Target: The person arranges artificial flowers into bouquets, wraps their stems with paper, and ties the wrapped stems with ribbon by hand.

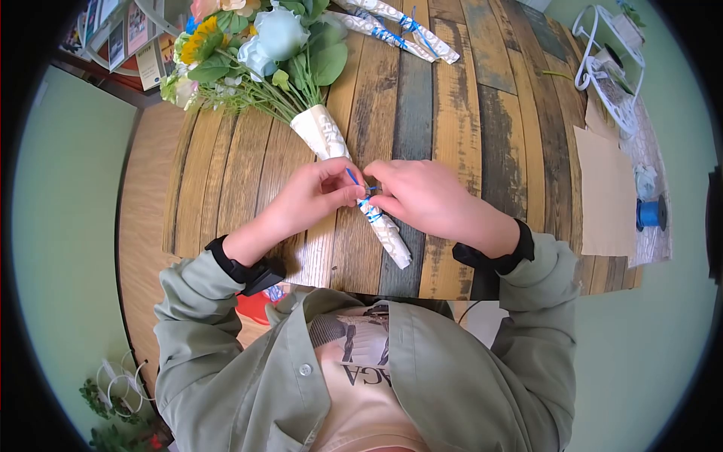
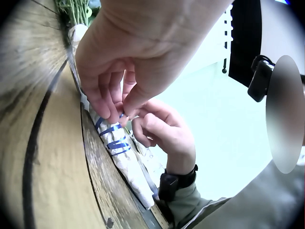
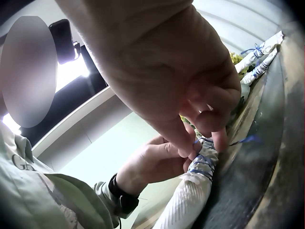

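A bouquet of artificial-looking flowers (image 1: 279, 41) lies on the table, its stems wrapped in white printed paper (image 1: 320, 129). Blue ribbon (image 1: 371, 212) winds several times around the lower part of the wrap, also seen as blue ribbon (image 2: 116, 143) in the left wrist view. My left hand (image 1: 320, 187) pinches the ribbon between thumb and fingers, just over the wrap. From the other side, my right hand (image 1: 425, 194) has its thumb and curled fingers at the same spot, pinching ribbon too. A loose ribbon end (image 3: 245, 140) sticks out beyond the right fingers.
Two more paper-wrapped bundles (image 1: 407, 34) tied with blue ribbon lie at the far side. Along the right are a sheet of brown paper (image 1: 606, 192), a blue ribbon spool (image 1: 651, 214) and a white metal stand (image 1: 611, 64). A card rack (image 1: 139, 38) stands at the back left.
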The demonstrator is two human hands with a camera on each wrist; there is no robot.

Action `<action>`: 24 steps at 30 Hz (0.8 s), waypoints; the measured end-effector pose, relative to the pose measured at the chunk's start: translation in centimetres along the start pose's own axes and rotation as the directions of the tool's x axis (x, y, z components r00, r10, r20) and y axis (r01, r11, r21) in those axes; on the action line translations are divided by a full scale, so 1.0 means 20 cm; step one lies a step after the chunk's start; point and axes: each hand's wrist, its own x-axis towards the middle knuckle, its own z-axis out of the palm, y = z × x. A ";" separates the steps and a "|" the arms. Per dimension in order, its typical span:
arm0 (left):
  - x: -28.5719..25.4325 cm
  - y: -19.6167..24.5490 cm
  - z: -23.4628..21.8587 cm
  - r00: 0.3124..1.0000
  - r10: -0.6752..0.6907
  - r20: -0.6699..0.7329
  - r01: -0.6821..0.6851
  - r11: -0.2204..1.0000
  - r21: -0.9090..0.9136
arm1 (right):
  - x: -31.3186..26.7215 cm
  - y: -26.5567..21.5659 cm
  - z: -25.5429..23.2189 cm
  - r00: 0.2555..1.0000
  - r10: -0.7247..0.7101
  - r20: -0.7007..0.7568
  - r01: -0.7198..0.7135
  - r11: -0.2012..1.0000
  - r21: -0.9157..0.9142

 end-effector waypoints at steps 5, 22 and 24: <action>0.00 -0.02 -0.01 1.000 -0.026 0.012 0.026 0.999 0.022 | 0.02 -0.02 0.00 0.995 0.002 -0.097 0.001 1.000 0.025; -0.01 0.04 0.01 0.999 -0.041 -0.013 0.042 0.997 0.062 | 0.08 0.07 -0.07 0.985 0.000 0.175 -0.089 0.861 0.501; -0.02 0.05 0.00 0.998 -0.059 -0.010 0.060 0.996 0.065 | 0.08 0.14 -0.07 0.987 -0.114 0.117 0.059 0.917 0.394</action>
